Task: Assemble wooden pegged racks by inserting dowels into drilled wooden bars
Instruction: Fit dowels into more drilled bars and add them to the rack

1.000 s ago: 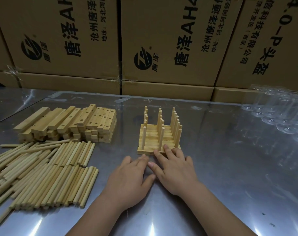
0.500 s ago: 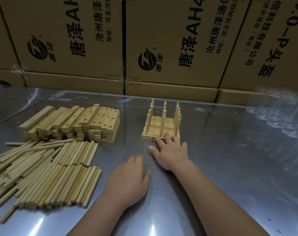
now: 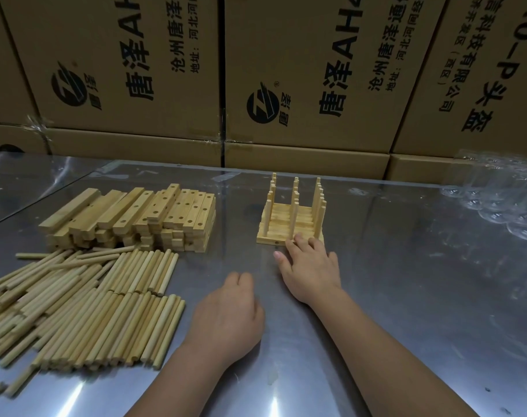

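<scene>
Head view: the right hand [image 3: 311, 273] touches the pale wooden pegged rack [image 3: 281, 230] mid-frame with straight, released fingers [image 3: 301, 241]; the left hand [image 3: 229, 317], loosely curled, grasps nothing.

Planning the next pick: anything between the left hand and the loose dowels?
Nothing visible. Only bare metal table lies between the left hand and the dowel pile to its left. The assembled rack and right hand sit off to the other side.

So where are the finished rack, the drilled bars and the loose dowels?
finished rack [image 3: 281, 227]: head view, on its base bars.
drilled bars [image 3: 178, 206]: head view, top of the stack.
loose dowels [image 3: 105, 311]: head view, middle of the pile.
</scene>
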